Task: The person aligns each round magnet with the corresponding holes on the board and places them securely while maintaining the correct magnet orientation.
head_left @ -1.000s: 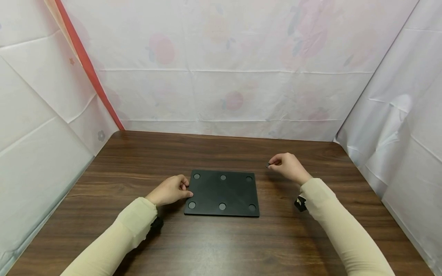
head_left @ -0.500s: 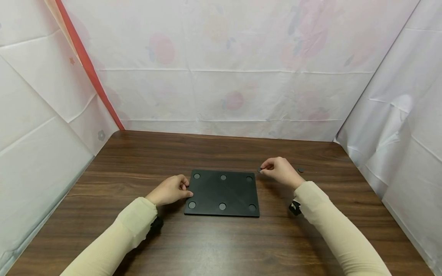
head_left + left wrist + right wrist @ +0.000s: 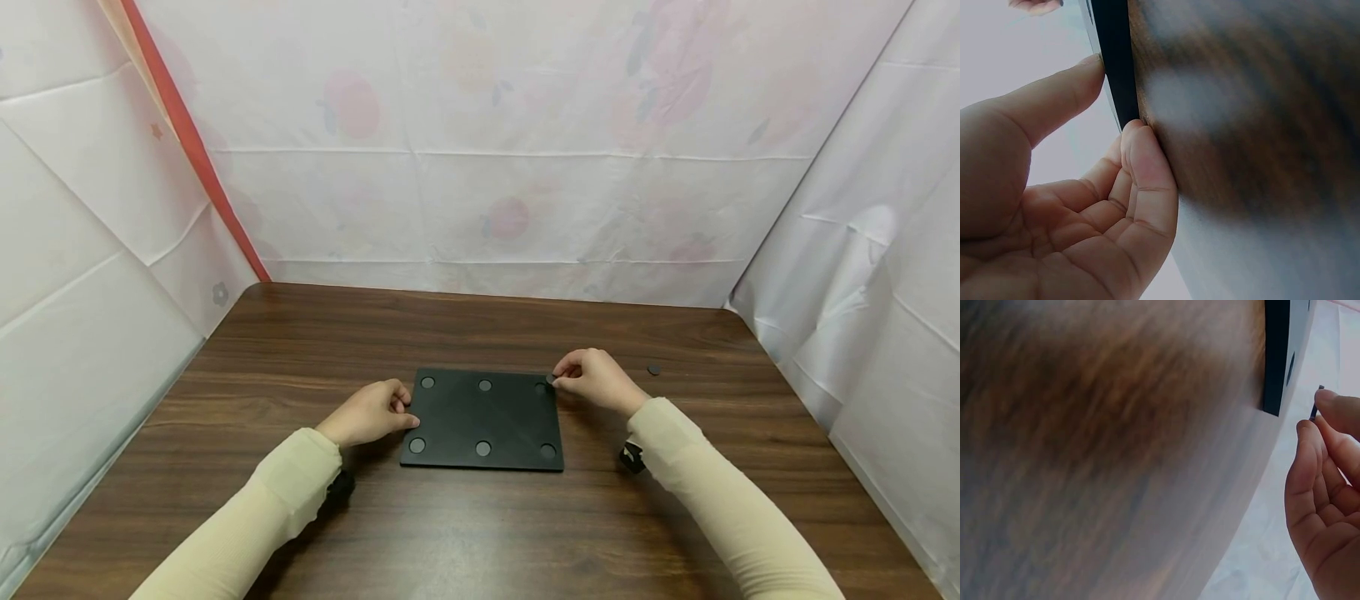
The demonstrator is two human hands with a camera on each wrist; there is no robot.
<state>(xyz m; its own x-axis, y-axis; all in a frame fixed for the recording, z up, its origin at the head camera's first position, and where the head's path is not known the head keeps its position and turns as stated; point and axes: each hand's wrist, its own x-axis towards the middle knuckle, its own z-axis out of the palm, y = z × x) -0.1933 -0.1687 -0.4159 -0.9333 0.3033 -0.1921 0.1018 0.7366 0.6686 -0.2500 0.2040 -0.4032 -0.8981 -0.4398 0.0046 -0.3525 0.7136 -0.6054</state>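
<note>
A flat black rectangular board (image 3: 483, 421) lies on the table, with several round recesses along its far and near edges. My left hand (image 3: 371, 414) holds its left edge; in the left wrist view the thumb (image 3: 1072, 94) presses on the top face while the curled fingers (image 3: 1150, 162) meet the side. Between thumb and fingertips my right hand (image 3: 597, 381) pinches a small thin black disc (image 3: 1314, 411), tilted on edge, close over the far right recess (image 3: 541, 389). A second dark disc (image 3: 654, 370) lies flat on the table beyond the right hand.
The brown wood-grain table (image 3: 480, 533) extends around the board. A white printed cloth (image 3: 480, 208) hangs behind it, with further white cloth at both sides. Dark wrist devices sit under both sleeves.
My right hand has moved left and nearer with the disc, from right of the board to its far right corner. The other disc came into sight behind it. The left hand stays still.
</note>
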